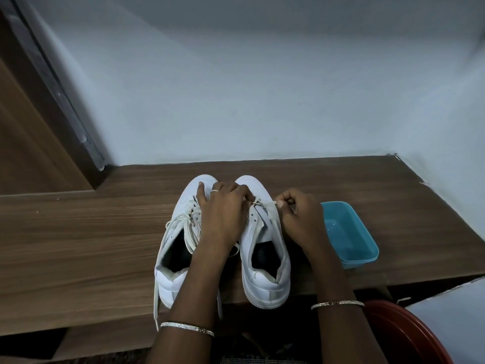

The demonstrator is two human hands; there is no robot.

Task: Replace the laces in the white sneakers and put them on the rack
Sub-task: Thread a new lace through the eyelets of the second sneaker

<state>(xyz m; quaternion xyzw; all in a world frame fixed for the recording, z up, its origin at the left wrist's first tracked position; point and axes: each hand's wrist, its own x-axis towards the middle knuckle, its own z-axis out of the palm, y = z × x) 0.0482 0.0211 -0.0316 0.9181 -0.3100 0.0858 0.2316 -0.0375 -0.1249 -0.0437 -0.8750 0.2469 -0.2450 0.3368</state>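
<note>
Head view: lace (263, 204) drawn across the front eyelets of right sneaker (265, 261), remaining eyelets bare, tongue exposed. Right sneaker standing on bench (78, 245), heel near the front edge, toe toward the wall, close alongside left sneaker (173, 248). Left sneaker loosely laced, long ends spilling over its side and hanging past the bench edge.

Left hand (223, 214) lying across the gap between both shoes, fingertips curled onto the lace at the eyelets. Right hand (299, 214) pinching the free lace end just beside the shoe's outer side. Hands near each other, both clamped on the one lace.

Blue tub (349, 232) just right of the right hand, perhaps holding a little water, hard to tell. Red basin (401, 334) below the bench at lower right. No rack in sight.

Likely trouble, judged from this layout:
- Uneven pull from the right hand, with the short end dragged back out through its eyelet.
- Lace fed in twisted, then lying badly across the tongue.
- Free end swung right into the tub and soaked.
- Dangling ends of the left sneaker snagged by a wrist or bangle (186, 327), with that shoe tugged toward the edge.
- Hard tug toward the body with heels so near the edge, and either shoe tipped off the bench.
</note>
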